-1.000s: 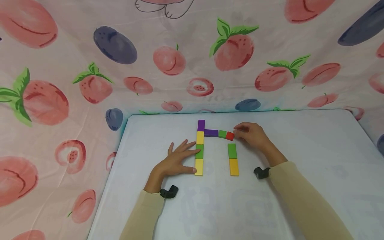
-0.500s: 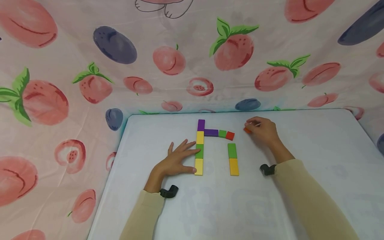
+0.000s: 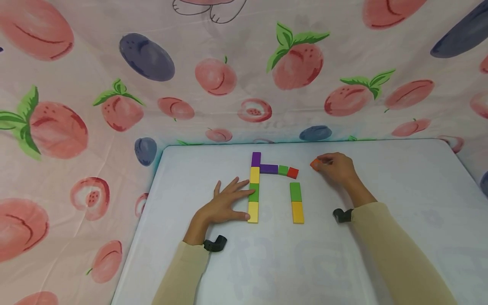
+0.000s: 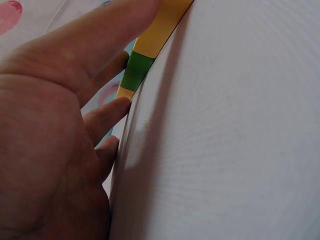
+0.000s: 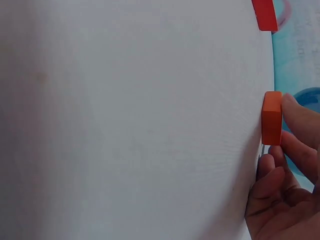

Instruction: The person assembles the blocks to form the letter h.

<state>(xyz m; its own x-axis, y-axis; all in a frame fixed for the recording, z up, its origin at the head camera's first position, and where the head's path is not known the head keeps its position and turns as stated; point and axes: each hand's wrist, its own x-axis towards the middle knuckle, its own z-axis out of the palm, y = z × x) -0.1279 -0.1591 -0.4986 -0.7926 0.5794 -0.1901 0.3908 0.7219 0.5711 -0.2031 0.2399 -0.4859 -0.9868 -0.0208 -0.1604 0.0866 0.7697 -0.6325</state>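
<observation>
In the head view, my left hand (image 3: 219,206) lies with fingers spread, thumb and fingertips resting along a column of blocks. From the far end, the column runs purple (image 3: 256,159), yellow (image 3: 254,174), green (image 3: 253,197), yellow (image 3: 253,210). Off its upper part a row reaches right: a purple block (image 3: 269,169), a small green block (image 3: 283,170) and a slightly turned red block (image 3: 292,173). My right hand (image 3: 338,167) pinches a small orange block (image 5: 272,120) between thumb and fingers, right of the red block and apart from it.
Below the red block, a green block (image 3: 295,192) and an orange-yellow block (image 3: 298,212) stand end to end, with a gap above them. Everything lies on a white table (image 3: 289,262); a fruit-printed cloth (image 3: 244,63) hangs along its back and left side.
My right hand has moved right, away from the red block, and the orange block now shows more fully in its fingertips. My left hand and the laid blocks stay put.
</observation>
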